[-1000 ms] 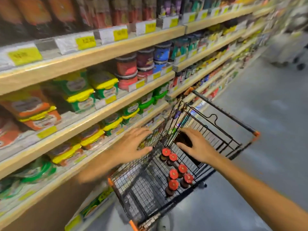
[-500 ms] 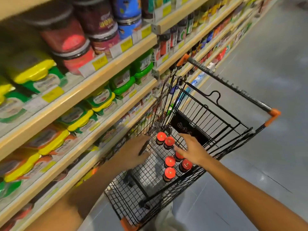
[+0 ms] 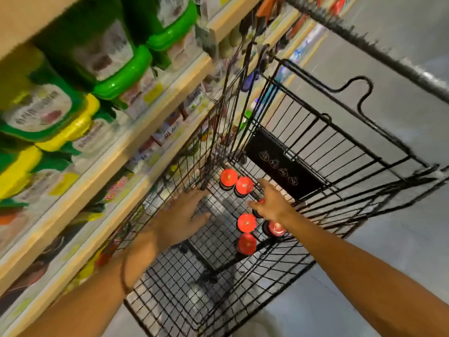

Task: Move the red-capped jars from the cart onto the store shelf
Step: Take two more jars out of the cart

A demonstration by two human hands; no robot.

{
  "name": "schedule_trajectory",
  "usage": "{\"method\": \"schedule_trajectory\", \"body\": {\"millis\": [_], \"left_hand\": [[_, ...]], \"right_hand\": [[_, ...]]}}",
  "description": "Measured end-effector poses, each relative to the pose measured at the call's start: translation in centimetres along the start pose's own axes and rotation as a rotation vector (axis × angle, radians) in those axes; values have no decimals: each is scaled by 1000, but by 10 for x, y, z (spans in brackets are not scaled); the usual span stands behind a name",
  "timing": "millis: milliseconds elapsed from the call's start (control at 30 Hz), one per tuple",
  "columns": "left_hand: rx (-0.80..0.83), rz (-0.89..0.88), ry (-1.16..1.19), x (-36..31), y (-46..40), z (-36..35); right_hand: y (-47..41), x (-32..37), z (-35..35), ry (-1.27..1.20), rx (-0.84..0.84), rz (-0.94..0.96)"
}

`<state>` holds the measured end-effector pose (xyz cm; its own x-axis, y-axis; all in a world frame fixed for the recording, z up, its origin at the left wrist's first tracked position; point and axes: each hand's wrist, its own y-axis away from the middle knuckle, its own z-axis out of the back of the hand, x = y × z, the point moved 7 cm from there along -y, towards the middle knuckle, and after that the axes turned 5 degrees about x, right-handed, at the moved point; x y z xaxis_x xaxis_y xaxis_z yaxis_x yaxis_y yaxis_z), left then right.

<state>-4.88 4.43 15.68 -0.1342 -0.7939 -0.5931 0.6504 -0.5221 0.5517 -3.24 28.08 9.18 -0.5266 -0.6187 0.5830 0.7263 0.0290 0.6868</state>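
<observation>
Black wire cart (image 3: 315, 132), parked beside store shelf (image 3: 116, 152). Red-capped jars (image 3: 246, 223) upright on cart floor: two touching toward far end, three clustered nearer, one more mostly hidden under right hand (image 3: 273, 203). Right hand low over that cluster, fingers spread, gripping nothing visible. Left hand (image 3: 181, 220) inside cart on shelf side, fingers loose and apart, holding nothing.
</observation>
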Motion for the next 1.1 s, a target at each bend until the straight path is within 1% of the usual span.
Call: {"method": "schedule_trajectory", "body": {"millis": [167,233,433,500,567,667,800,900,1000,1100], "left_hand": [[-38,33,59,37,-34,-28],[-22,44,117,50,-45,-38],[33,88,130,85,-76,-63],[33,109,167,93,-82,-71],[44,86,203,98,-85,-80],[53,42,232,100,-86,-89],[44,69,258,105,-89,-96],[71,70,297,107,-96,-101],[76,97,326,115,-115,-104],[38,114,361,117,-148,-104]], "right_hand": [[-57,-27,-14,-30,-15,-54],[-77,-34,-21,-34,-17,-65],[-130,-56,-44,-220,49,-145],[-143,-60,-51,-211,78,-161],[-153,-62,-56,-181,78,-154],[-161,-62,-58,-143,44,-134],[-159,-65,-56,-54,-48,-104],[-155,-68,-57,13,-82,-119],[-149,-70,-55,-1,-126,-121],[-139,-74,-50,-52,-164,-112]]}}
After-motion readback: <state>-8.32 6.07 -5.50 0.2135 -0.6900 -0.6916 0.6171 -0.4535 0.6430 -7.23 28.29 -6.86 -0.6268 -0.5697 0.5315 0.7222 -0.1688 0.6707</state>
